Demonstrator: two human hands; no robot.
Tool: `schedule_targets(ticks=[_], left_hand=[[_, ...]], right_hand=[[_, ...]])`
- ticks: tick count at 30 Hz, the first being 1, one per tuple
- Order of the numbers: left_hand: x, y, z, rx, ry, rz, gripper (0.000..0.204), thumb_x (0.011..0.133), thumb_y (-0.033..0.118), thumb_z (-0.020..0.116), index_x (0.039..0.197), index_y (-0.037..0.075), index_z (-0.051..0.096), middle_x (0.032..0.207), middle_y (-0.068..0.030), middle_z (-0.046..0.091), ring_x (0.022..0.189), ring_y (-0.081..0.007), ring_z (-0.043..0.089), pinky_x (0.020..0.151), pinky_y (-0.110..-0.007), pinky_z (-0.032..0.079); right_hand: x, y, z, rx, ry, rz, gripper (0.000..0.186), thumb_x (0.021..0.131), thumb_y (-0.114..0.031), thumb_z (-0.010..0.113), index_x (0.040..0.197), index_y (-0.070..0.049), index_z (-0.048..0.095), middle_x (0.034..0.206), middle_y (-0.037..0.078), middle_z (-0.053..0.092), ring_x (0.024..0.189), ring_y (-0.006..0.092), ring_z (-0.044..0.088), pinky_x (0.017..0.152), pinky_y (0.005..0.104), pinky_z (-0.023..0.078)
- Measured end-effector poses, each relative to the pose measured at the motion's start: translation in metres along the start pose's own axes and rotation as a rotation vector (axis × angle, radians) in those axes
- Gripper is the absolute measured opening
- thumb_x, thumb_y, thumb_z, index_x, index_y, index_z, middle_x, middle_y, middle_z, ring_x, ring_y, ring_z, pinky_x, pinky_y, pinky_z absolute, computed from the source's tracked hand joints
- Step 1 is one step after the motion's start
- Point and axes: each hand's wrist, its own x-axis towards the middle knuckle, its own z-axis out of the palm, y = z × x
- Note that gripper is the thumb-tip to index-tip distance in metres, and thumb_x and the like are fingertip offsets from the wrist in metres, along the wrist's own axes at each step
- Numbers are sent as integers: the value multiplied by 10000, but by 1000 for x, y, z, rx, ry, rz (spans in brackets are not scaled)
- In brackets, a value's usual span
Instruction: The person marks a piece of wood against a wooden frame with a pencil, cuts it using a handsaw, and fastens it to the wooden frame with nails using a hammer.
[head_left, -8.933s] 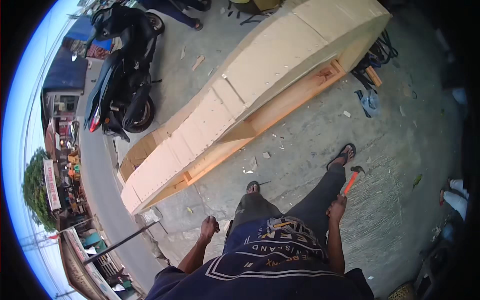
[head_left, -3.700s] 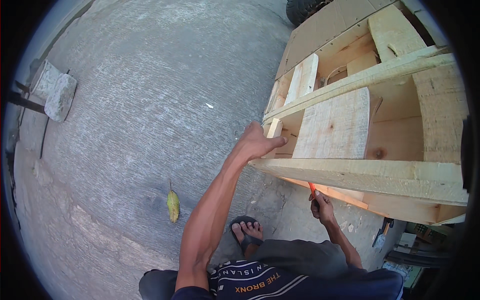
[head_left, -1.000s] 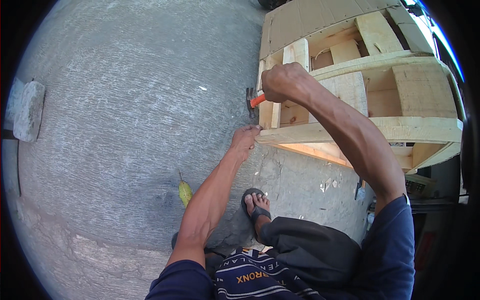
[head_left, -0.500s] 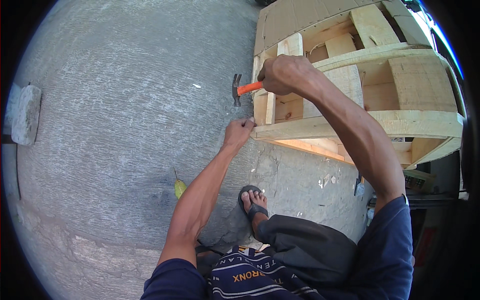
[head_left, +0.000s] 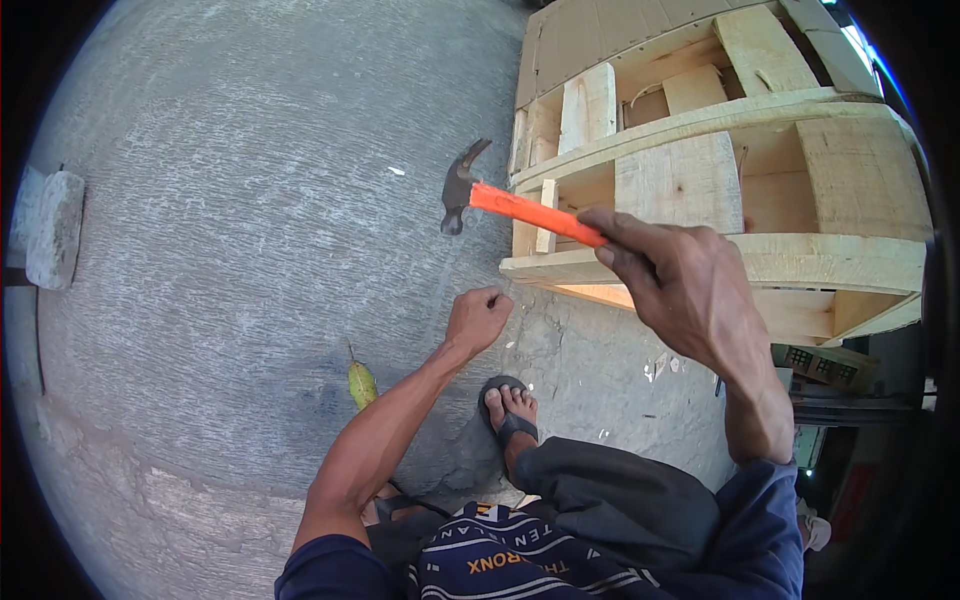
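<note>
My right hand [head_left: 678,285] is closed on the orange handle of a claw hammer [head_left: 535,215], holding it in the air with its dark steel head [head_left: 458,188] out to the left. My left hand [head_left: 478,322] has curled fingers, just below the left corner of the wooden frame and apart from it; whatever it may hold is hidden. The frame [head_left: 800,258] is pale timber with open compartments, cross boards [head_left: 677,180] and a small upright wood strip [head_left: 547,200] near its left end. Cardboard [head_left: 590,30] covers its far part.
Rough concrete [head_left: 230,250] lies to the left, bearing a yellow-green leaf [head_left: 362,382]. A pale stone block [head_left: 55,230] sits at the far left edge. My sandalled foot [head_left: 510,410] is below the frame's corner. Dark clutter [head_left: 830,370] stands at the right.
Since half a second ago my left hand has come down off the frame's corner. My right hand has moved down and rightward with the hammer, its head now further left and more fully visible.
</note>
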Motion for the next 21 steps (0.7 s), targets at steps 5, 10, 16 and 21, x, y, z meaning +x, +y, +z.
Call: schedule_targets(ticks=[5, 10, 16, 21], left_hand=[[-5, -17, -80, 640, -510, -239, 474, 942, 460, 606, 976, 12, 759, 1069, -268, 703, 1027, -436, 674, 915, -510, 526], [57, 25, -94, 330, -129, -149, 541, 991, 486, 534, 916, 1, 761, 860, -232, 710, 855, -352, 708, 790, -458, 525], [130, 4, -29, -645, -223, -428, 652, 1044, 563, 389, 1238, 13, 680, 1148, -154, 703, 949, -252, 657, 849, -416, 510], [149, 21, 28, -821, -291, -352, 759, 1045, 619, 308, 1380, -16, 555, 1349, -207, 592, 1149, -283, 603, 955, -426, 490]], right_hand=[[-56, 62, 111, 611, -423, 291, 340, 1006, -285, 643, 1298, -118, 685, 955, 92, 738, 857, 120, 624, 807, 316, 522], [-83, 79, 190, 437, -500, 120, 350, 984, -259, 652, 1313, -145, 680, 980, 153, 739, 879, 305, 704, 822, 398, 549], [44, -11, 112, 235, 24, 10, 408, 964, -310, 637, 1180, 34, 671, 1028, 231, 705, 954, 404, 692, 847, 469, 542], [132, 37, 144, -209, -260, 361, 463, 920, -415, 614, 1070, 5, 739, 1074, 264, 719, 1026, 389, 709, 894, 442, 560]])
